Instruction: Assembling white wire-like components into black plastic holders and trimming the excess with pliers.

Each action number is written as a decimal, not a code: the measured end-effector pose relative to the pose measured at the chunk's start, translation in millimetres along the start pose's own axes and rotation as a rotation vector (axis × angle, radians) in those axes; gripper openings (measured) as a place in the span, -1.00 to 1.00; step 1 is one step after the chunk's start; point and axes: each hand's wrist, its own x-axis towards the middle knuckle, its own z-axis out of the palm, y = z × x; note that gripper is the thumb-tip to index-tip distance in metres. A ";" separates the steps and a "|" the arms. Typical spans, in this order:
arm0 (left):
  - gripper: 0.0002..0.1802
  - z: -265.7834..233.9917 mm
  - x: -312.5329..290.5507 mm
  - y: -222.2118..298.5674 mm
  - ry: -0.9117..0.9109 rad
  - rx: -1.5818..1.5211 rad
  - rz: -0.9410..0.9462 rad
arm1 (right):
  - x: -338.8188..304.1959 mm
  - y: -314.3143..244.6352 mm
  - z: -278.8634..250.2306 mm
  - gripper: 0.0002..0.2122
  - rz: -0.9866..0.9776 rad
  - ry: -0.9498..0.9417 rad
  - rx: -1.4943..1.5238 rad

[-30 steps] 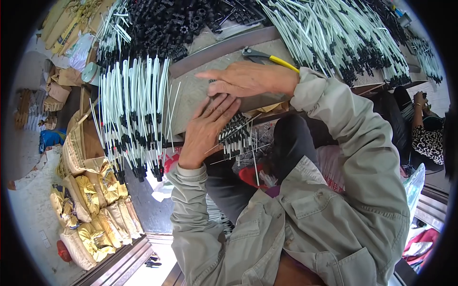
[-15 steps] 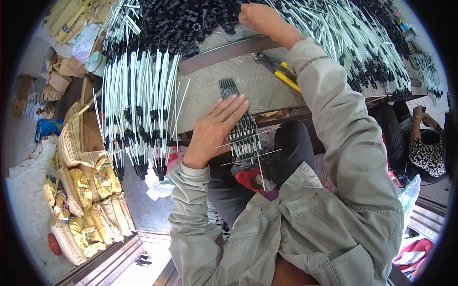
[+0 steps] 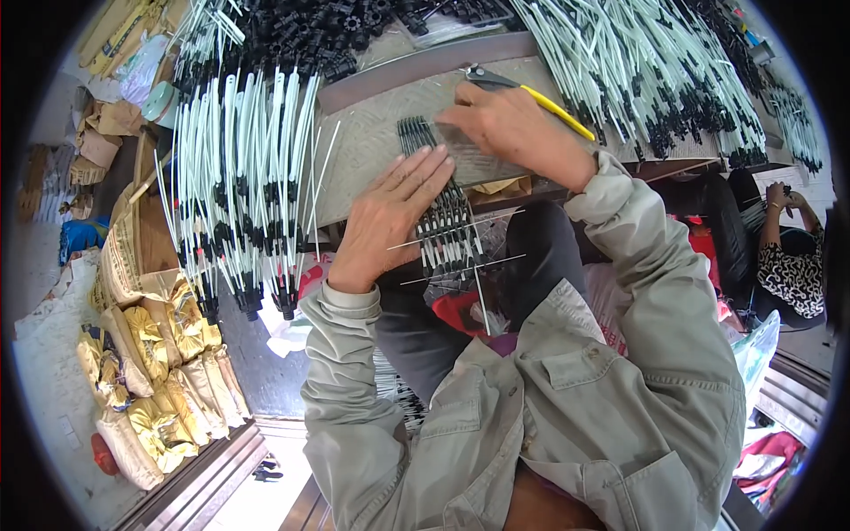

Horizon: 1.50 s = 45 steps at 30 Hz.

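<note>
My left hand (image 3: 386, 217) lies with fingers stretched flat across a row of slim black parts (image 3: 447, 221) with pale tips. Its thumb is hidden. The row rests partly on the worktable and reaches past its near edge over my lap. Two thin rods (image 3: 487, 262) run crosswise through the lower part, and another light rod points toward me. Just beyond the row's far end, my right hand (image 3: 505, 124) is closed with fingertips together; whatever they hold is too small to make out. Yellow-handled cutters (image 3: 558, 112) lie behind it, partly covered.
White strips with black ends hang off the table at left (image 3: 239, 168) and heap up at right (image 3: 620, 71). Black fittings (image 3: 310, 35) are piled behind a metal ledge (image 3: 425, 66). Yellow-wrapped packages (image 3: 159, 380) stack at lower left. Another person (image 3: 792, 274) sits at far right.
My right hand has come back from the far pile of fittings to the far end of the row. The left hand stays on the row, and the view has shifted slightly.
</note>
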 end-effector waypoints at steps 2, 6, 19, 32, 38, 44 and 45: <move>-0.19 -0.5 1.1 -0.4 -0.019 0.009 0.009 | -3.1 2.6 2.8 -0.81 -0.022 -0.032 -0.061; -0.25 -1.4 2.2 -1.7 -0.045 0.044 0.025 | -3.3 2.2 5.4 -0.78 -0.014 -0.001 -0.145; -0.04 -1.9 5.1 -0.3 -0.051 0.020 0.007 | -2.1 1.5 3.6 -0.77 -0.014 -0.009 -0.229; -0.09 0.0 4.2 0.2 -0.027 0.021 0.013 | -1.4 -2.0 -0.3 -0.79 0.001 -0.060 -0.280; -0.12 1.8 4.1 -1.7 -0.015 0.042 0.028 | -2.3 -1.9 -0.6 -0.78 0.002 -0.073 -0.260; -0.10 2.2 5.1 -0.5 -0.007 0.026 0.025 | -2.2 -0.6 2.4 -0.78 -0.018 -0.040 -0.214; -0.09 2.7 4.7 -0.7 -0.006 0.027 0.023 | -0.6 -1.8 1.7 -0.78 -0.012 -0.046 -0.229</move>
